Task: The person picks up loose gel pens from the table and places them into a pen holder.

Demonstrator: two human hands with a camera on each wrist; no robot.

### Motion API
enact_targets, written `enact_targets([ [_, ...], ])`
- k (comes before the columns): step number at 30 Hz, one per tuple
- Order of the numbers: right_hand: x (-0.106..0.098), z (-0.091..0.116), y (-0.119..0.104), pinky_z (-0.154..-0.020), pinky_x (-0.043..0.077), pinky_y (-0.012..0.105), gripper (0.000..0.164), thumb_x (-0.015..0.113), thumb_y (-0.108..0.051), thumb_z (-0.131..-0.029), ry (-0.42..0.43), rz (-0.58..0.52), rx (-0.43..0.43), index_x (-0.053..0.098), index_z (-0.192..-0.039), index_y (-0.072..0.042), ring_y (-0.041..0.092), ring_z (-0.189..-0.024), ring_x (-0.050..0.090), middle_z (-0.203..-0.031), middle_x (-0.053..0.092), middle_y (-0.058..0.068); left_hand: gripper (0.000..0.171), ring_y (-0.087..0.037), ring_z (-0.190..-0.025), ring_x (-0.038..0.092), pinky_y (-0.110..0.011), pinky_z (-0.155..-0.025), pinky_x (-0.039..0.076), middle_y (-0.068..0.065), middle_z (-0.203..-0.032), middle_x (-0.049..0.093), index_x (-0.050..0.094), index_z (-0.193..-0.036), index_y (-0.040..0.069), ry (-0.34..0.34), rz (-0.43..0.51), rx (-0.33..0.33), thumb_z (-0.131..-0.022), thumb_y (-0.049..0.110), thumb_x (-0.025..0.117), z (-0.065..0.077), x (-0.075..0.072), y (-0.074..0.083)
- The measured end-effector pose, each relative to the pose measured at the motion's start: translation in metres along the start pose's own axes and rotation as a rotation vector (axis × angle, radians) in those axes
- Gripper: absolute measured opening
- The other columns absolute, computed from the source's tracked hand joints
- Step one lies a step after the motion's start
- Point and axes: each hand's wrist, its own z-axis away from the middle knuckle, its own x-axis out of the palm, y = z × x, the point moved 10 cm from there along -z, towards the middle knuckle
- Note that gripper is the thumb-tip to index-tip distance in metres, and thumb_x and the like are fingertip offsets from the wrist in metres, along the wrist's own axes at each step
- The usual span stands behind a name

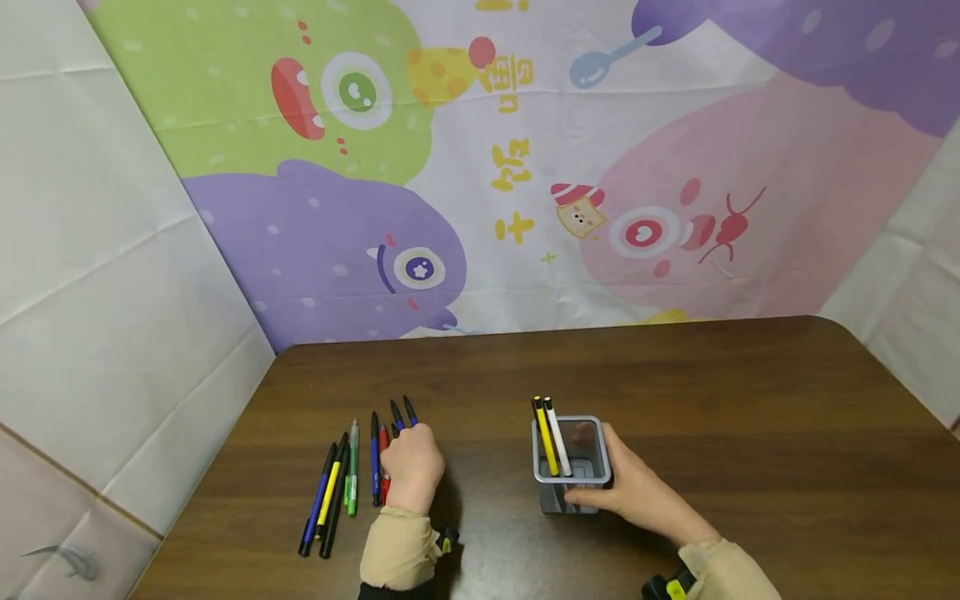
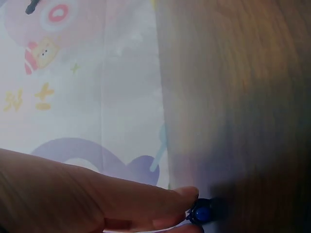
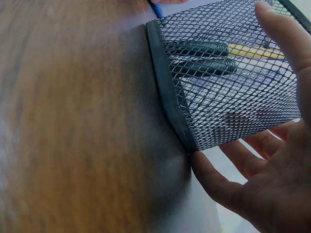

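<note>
My left hand (image 1: 415, 468) is lowered over the loose pens on the left of the table. Its thumb and finger pinch a dark pen with a blue end (image 2: 202, 214) in the left wrist view. Beside it lie a blue pen (image 1: 376, 458) and a partly covered red pen (image 1: 385, 442); blue-and-black pen tips (image 1: 409, 409) show past the knuckles. My right hand (image 1: 637, 493) grips the side of a square mesh pen holder (image 1: 553, 499), which stands upright. A yellow marker (image 1: 546, 437) and a white marker (image 1: 557, 437) lean inside, their dark ends down in the right wrist view.
Further left lie a green pen (image 1: 353, 475), a yellow-and-black marker (image 1: 328, 496), a blue-and-black marker (image 1: 317, 504) and a black marker (image 1: 335, 508). The brown wooden table (image 1: 712, 400) ends at a cartoon-printed cloth (image 1: 510, 283) behind.
</note>
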Motion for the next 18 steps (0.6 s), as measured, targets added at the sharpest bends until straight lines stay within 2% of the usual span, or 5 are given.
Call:
enact_targets([
  [7, -0.0003, 0.0006, 0.0008, -0.077, 0.048, 0.034, 0.079, 0.076, -0.031, -0.070, 0.006, 0.013, 0.004, 0.030, -0.132, -0.014, 0.025, -0.103, 0.053, -0.127, 0.046, 0.015, 0.011, -0.037, -0.072, 0.059, -0.048, -0.060, 0.049, -0.023, -0.083, 0.062, 0.061, -0.086, -0.002, 0.017, 0.008, 0.010, -0.082, 0.005, 0.054, 0.0010, -0.0003, 0.0005],
  [14, -0.0012, 0.0001, 0.0002, -0.077, 0.048, 0.034, 0.078, 0.076, -0.031, -0.070, 0.012, 0.024, 0.005, 0.031, -0.131, -0.014, 0.025, -0.103, 0.053, -0.126, 0.047, 0.015, 0.015, -0.038, -0.074, 0.059, -0.048, -0.061, 0.049, -0.024, -0.087, 0.062, 0.059, -0.093, -0.004, -0.015, 0.007, 0.008, -0.082, 0.005, 0.054, 0.0006, 0.0033, 0.0009],
  [18, -0.0011, 0.0000, 0.0008, -0.077, 0.048, 0.035, 0.077, 0.076, -0.030, -0.070, 0.007, 0.023, 0.011, 0.031, -0.130, -0.014, 0.025, -0.103, 0.053, -0.127, 0.046, 0.016, 0.018, -0.039, -0.076, 0.059, -0.050, -0.062, 0.049, -0.025, -0.088, 0.062, 0.058, -0.095, -0.005, -0.003, 0.017, 0.006, -0.081, 0.006, 0.055, 0.0004, 0.0038, 0.0008],
])
